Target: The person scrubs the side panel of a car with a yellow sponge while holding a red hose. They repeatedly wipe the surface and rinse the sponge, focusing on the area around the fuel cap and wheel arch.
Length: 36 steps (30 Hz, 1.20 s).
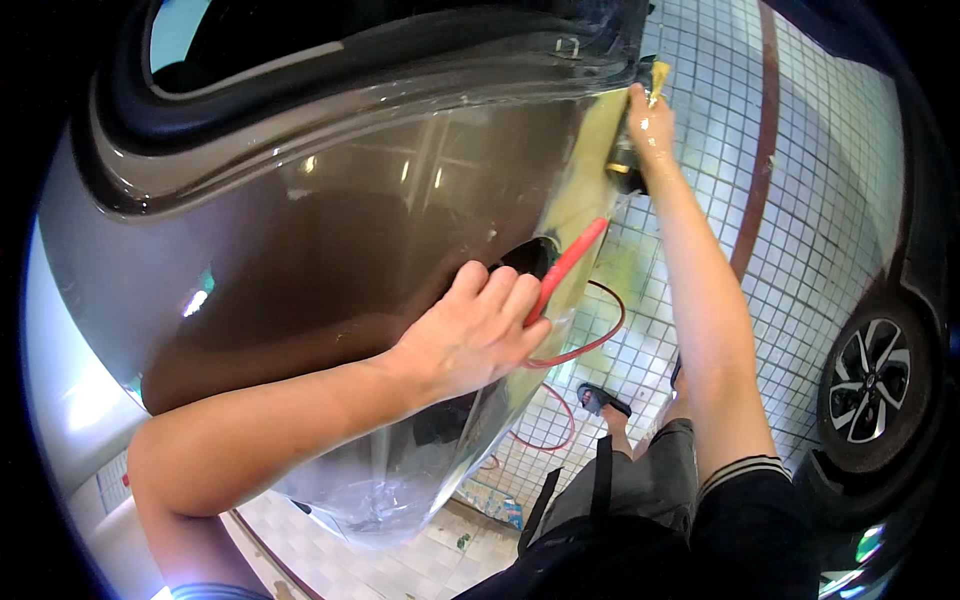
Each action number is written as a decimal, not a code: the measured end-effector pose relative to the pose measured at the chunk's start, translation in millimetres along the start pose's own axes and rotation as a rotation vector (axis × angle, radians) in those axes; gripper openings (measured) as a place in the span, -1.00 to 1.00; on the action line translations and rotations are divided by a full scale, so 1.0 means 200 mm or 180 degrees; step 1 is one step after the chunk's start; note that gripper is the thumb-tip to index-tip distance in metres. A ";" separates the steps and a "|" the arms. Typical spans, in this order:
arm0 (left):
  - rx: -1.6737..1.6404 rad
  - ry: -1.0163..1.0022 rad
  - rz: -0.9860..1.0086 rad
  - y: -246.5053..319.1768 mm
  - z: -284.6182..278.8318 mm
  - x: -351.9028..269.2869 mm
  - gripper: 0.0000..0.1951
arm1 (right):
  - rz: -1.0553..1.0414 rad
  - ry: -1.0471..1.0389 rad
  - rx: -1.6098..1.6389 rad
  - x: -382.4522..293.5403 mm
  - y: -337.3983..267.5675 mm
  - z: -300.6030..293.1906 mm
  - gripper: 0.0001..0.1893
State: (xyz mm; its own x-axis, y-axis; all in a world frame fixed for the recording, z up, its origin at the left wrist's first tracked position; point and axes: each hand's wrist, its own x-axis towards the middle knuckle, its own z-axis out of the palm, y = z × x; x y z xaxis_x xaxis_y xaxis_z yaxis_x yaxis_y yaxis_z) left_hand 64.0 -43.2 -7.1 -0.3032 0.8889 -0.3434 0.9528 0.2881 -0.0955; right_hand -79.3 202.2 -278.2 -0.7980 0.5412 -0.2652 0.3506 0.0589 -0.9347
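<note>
Before me is a glossy brown car body panel, with a pale yellowish strip along its right edge. My left hand rests over the lower right of this panel, its fingers curled around a red rod-like handle. The handle slants up and right across a dark recess. Farther off at the panel's edge, my right hand, wet on the back, grips a black-and-yellow object. Its kind is unclear, since the hand hides its middle. Wet-looking, wrinkled clear sheeting shows at the panel's lower end.
A red hose loops below the panel, over white floor tiles with a dark red stripe. Another vehicle's wheel stands at right. My sandalled foot is beneath me. A window opening borders the panel at upper left.
</note>
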 end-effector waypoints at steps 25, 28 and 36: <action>-0.0344 0.0042 -0.0583 -0.08 -0.08 0.05 -0.85 | 0.0370 -0.0645 -0.1648 0.39 0.71 -0.10 -0.33; -0.0326 0.0133 -0.0722 -0.08 -0.07 0.04 -0.83 | 0.0384 -0.0296 -0.1292 0.36 1.14 -0.54 -0.21; -0.0511 0.0245 -0.0609 -0.09 -0.16 0.11 -0.75 | 0.2425 0.0147 -0.3500 -0.39 2.47 -2.82 -0.16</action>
State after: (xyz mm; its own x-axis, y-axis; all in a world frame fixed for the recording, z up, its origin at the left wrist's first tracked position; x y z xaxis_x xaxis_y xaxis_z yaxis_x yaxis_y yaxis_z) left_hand 39.2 -18.6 16.4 -0.4838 0.8354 -0.2607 0.8654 0.5011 -0.0001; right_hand 432.5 661.7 -586.1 -0.2189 0.7671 -0.6030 0.9249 0.3600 0.1222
